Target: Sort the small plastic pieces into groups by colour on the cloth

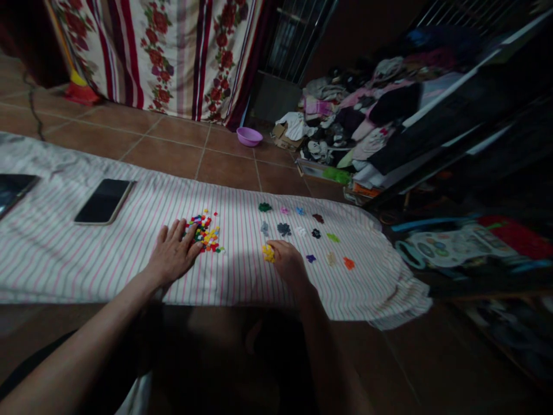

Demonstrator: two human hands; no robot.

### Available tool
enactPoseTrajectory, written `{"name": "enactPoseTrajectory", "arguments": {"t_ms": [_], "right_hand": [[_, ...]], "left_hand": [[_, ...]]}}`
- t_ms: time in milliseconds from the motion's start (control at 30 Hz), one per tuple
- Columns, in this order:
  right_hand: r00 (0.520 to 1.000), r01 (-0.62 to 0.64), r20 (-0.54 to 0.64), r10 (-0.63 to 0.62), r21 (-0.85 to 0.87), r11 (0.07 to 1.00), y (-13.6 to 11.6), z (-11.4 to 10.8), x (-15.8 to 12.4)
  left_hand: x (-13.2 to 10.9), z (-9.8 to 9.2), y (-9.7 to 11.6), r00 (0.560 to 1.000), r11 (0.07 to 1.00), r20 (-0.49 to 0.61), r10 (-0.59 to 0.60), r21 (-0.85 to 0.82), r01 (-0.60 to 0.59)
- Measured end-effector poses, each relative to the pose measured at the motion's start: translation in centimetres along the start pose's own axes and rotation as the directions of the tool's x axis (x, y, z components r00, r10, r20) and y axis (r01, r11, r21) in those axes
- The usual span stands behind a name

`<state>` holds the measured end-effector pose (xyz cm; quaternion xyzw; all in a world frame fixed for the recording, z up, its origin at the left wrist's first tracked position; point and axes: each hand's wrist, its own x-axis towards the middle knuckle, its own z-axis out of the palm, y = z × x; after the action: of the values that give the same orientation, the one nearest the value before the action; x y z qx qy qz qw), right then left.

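Note:
My left hand [175,251] lies with its fingers spread at the left edge of a mixed heap of small coloured pieces [209,236], its fingertips touching some of them. My right hand [288,260] has its fingertips pinched together at a small pile of yellow pieces [268,253]; whatever is between them is hidden. Around it sit little single-colour piles: dark green [265,207], pink [284,210], blue [300,211], brown [318,218], light grey [264,227], dark grey [284,229], white [301,231], black [316,233], lime [332,237], purple [310,259], beige [331,259] and orange [348,263].
Everything lies on a striped cloth [242,282]. A phone [105,202] is left of the mixed heap, and a dark device [15,190] lies at the far left edge. Beyond are a purple basin [249,136], a floral curtain [181,57] and heaped clothes [345,115]. Shelving stands at right.

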<state>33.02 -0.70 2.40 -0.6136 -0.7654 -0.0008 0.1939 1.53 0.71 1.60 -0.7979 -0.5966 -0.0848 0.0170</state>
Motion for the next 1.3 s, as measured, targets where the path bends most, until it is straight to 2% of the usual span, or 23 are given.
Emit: {"name": "enactPoseTrajectory", "arguments": {"t_ms": [200, 367, 533, 833, 1033, 1300], "right_hand": [[1.000, 0.006, -0.014, -0.006, -0.005, 1.000, 0.2, -0.1, 0.4], [0.995, 0.014, -0.102, -0.011, 0.028, 1.000, 0.3, 0.0, 0.7], [0.987, 0.073, -0.150, -0.058, 0.095, 0.993, -1.5, 0.6, 1.8], [0.986, 0.159, -0.089, -0.142, 0.229, 0.960, -6.4, 3.1, 2.9], [0.974, 0.226, -0.055, -0.219, 0.276, 0.934, -8.9, 3.9, 4.4], [0.951, 0.244, 0.155, -0.269, 0.159, 0.957, -11.6, 3.4, 8.2]], "left_hand": [[0.1, 0.4, 0.1, 0.998, 1.000, -0.069, 0.012, 0.020, -0.011], [0.0, 0.7, 0.3, 0.993, 0.999, -0.113, 0.045, 0.020, -0.043], [0.1, 0.7, 0.8, 0.993, 0.999, -0.111, 0.047, 0.009, -0.047], [0.3, 0.3, 1.2, 0.996, 0.999, -0.088, -0.006, -0.042, 0.003], [0.2, -0.3, 1.1, 0.998, 0.997, -0.054, 0.014, -0.072, -0.018], [0.0, -0.3, 0.4, 0.999, 0.996, -0.041, 0.011, -0.091, -0.015]]}}
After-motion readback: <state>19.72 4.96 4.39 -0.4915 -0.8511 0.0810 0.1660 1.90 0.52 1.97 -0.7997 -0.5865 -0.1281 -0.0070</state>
